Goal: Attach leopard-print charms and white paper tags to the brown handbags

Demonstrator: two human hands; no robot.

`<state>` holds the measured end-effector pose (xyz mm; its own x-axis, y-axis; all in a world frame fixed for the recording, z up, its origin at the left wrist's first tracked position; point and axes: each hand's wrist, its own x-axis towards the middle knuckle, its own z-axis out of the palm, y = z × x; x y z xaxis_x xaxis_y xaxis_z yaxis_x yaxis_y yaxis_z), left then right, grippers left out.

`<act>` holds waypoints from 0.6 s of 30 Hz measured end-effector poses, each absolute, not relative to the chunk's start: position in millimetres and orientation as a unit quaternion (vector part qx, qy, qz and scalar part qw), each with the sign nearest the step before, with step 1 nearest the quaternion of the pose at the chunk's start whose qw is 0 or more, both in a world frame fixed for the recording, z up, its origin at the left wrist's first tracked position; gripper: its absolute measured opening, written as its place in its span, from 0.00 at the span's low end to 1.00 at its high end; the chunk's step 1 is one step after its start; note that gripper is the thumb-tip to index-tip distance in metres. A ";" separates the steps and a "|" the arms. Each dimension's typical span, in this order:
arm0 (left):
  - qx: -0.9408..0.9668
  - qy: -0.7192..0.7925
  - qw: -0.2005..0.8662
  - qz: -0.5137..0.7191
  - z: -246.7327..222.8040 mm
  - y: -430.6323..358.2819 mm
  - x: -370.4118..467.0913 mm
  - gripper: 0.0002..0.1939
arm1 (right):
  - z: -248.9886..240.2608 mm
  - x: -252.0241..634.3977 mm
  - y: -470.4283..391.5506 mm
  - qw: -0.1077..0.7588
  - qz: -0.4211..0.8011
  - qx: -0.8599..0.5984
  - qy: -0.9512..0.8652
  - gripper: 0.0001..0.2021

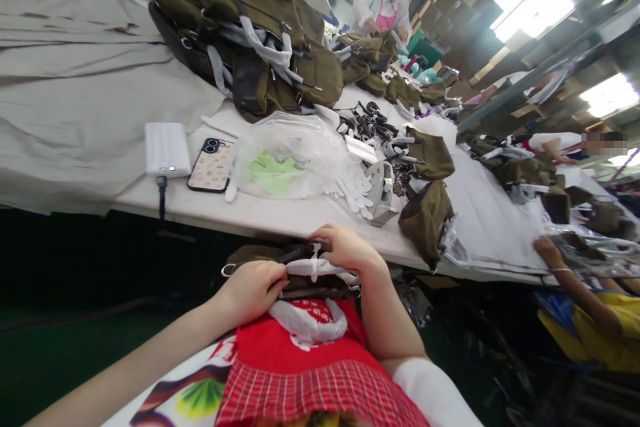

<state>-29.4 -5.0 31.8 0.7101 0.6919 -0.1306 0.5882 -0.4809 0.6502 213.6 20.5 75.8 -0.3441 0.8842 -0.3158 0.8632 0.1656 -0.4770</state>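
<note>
An olive bag (250, 254) with dark trim and a white-wrapped handle lies across my lap, below the table's front edge. My left hand (256, 290) is closed on its left part, fingers bent over the dark trim, near a metal ring. At the bag's upper right, my right hand (345, 248) grips the dark edge beside a white strip (315, 263) that crosses the wrapped handle (320, 269). A second white-wrapped loop (313, 328) hangs down over the red apron (300, 373).
On the table (200, 210) lie a white power bank (167, 150), a phone (211, 165), a clear plastic bag (280, 153), a metal device (383, 190), dark hardware and olive bags (260, 33). A co-worker's hand (549, 252) reaches in at right; another person (385, 7) stands behind.
</note>
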 end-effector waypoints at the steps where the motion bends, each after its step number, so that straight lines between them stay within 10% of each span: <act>1: 0.853 0.375 0.353 0.083 30.9 -5.3 -29.6 0.11 | 69.1 208.9 20.0 0.001 0.300 -0.558 -0.774 0.24; 7: 0.816 0.368 0.418 0.155 29.7 -4.7 -32.3 0.10 | 53.7 193.7 17.4 0.005 0.233 -0.581 -0.780 0.07; 12: 0.723 0.485 0.381 0.311 33.5 -1.0 -34.9 0.25 | 89.9 195.2 6.8 0.174 0.168 -0.585 -0.774 0.05; 18: 0.808 0.448 0.361 0.127 39.6 17.6 -25.9 0.17 | 143.9 165.9 -33.5 0.274 0.078 -0.487 -0.826 0.09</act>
<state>-25.9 17.6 39.6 0.5662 0.8158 -0.1179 0.6321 -0.3379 0.6974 165.9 -33.5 143.9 -0.3762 0.8468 0.3759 0.7612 0.5138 -0.3956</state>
